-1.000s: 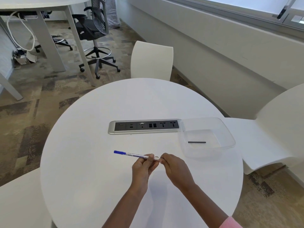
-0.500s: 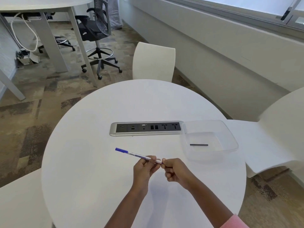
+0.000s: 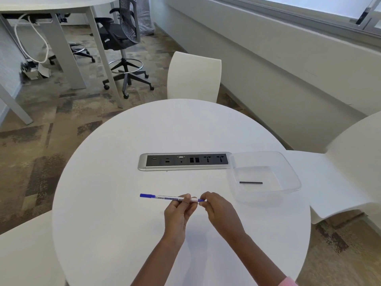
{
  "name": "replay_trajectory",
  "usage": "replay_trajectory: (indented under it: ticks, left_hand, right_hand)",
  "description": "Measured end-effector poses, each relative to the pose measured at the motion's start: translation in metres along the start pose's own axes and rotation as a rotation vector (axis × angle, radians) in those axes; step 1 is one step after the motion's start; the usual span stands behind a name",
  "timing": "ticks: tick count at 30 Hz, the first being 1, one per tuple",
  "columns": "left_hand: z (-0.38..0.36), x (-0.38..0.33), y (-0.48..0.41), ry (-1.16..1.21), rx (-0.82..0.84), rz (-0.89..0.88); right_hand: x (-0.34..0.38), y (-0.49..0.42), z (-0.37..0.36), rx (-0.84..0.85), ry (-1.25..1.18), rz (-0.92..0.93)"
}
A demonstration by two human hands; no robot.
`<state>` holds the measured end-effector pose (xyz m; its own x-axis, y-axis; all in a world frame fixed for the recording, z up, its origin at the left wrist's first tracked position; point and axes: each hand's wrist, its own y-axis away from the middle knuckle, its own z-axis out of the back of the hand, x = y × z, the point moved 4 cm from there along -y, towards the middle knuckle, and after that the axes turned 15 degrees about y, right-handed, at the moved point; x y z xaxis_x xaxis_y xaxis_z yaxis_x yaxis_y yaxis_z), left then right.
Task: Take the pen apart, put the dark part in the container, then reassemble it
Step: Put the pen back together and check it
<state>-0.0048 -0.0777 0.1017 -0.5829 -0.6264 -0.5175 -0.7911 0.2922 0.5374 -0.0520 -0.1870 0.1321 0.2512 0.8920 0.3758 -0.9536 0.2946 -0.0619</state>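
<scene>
A white pen (image 3: 165,197) with a blue cap at its left end is held level above the round white table (image 3: 115,203). My left hand (image 3: 179,211) grips the barrel near its right end. My right hand (image 3: 218,211) pinches the small blue piece at the pen's right tip with thumb and forefinger. A thin dark rod (image 3: 251,182) lies flat inside the clear plastic container (image 3: 288,172) to the right, apart from both hands.
A silver power and socket strip (image 3: 183,161) is set into the table behind the pen. White chairs stand at the far side (image 3: 193,77), at the right (image 3: 340,176) and at the near left. A black office chair (image 3: 121,38) and desk stand beyond.
The pen has levelled out slightly and my right hand's fingers have opened from a closed fist to a fingertip pinch on the pen's right end. The dark rod in the container has not moved.
</scene>
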Motion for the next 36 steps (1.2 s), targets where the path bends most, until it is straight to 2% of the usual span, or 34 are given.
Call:
replay_trajectory:
  ticks: [3,8,14,18,22,28,32,36]
  left_hand:
    - [0.000,0.002,0.001,0.007,0.019,0.003]
    - [-0.001,0.003,0.002,0.001,0.031,-0.005]
    - [0.002,0.004,0.004,-0.065,0.037,-0.030]
    - [0.002,0.002,0.003,-0.111,0.043,-0.013]
    - [0.001,-0.004,0.004,-0.091,0.059,0.029]
    - [0.012,-0.026,-0.002,0.153,-0.017,0.036]
    - [0.013,-0.028,0.001,0.176,-0.034,0.033]
    - [0.014,-0.026,0.007,0.181,-0.067,0.004]
  right_hand:
    - [0.001,-0.001,0.000,0.011,0.005,0.031]
    - [-0.003,-0.005,-0.002,0.055,-0.131,-0.041]
    - [-0.011,-0.007,-0.010,0.236,-0.513,-0.315]
    - [-0.010,-0.009,-0.006,0.355,-0.600,-0.319]
    - [-0.009,-0.008,0.000,0.329,-0.501,-0.249]
    - [-0.016,-0.004,0.015,0.202,-0.332,-0.168]
    - [-0.014,-0.002,0.020,0.115,-0.297,-0.104]
    - [-0.011,-0.002,0.020,0.005,-0.135,0.000]
